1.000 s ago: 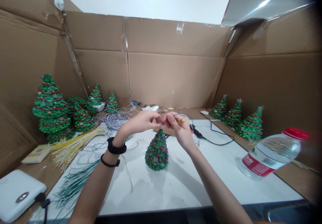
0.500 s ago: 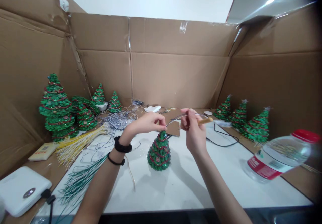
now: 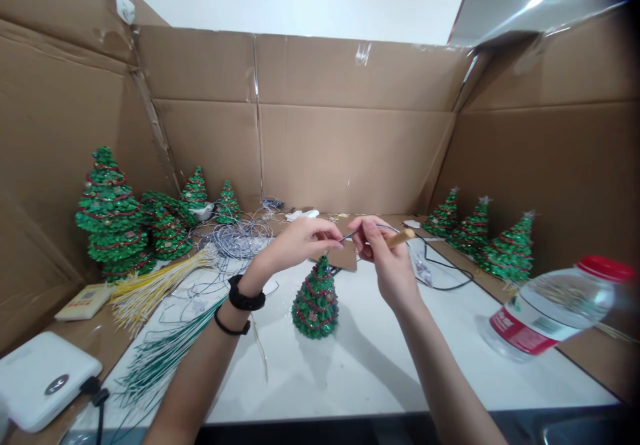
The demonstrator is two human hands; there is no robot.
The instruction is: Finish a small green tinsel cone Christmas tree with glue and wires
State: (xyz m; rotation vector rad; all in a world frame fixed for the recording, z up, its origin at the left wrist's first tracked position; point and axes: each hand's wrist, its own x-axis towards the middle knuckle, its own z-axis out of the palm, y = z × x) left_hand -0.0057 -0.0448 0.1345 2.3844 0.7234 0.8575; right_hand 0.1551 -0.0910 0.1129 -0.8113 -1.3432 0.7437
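A small green Christmas tree (image 3: 315, 308) with red garland stands upright on the white tabletop between my forearms. Just above its tip, my left hand (image 3: 303, 240) pinches one end of a thin grey wire (image 3: 349, 236). My right hand (image 3: 385, 258), close by on the right, grips the same wire between thumb and fingers. A tool with a wooden handle (image 3: 401, 238) also lies in my right hand, its handle poking out past the thumb; its working end is hidden. The wire's loose part loops behind the right hand.
Finished trees stand at left (image 3: 113, 218) and right (image 3: 510, 248). Tangled grey wire (image 3: 235, 238), yellow stems (image 3: 160, 278) and green stems (image 3: 170, 352) lie at left. A red-capped plastic bottle (image 3: 550, 312) is at right, a white power bank (image 3: 45, 378) at front left. Cardboard walls surround the table.
My left hand has moved slightly right and up from the tree tip. My right hand has shifted left, so the hands are closer together. The tree stays put.
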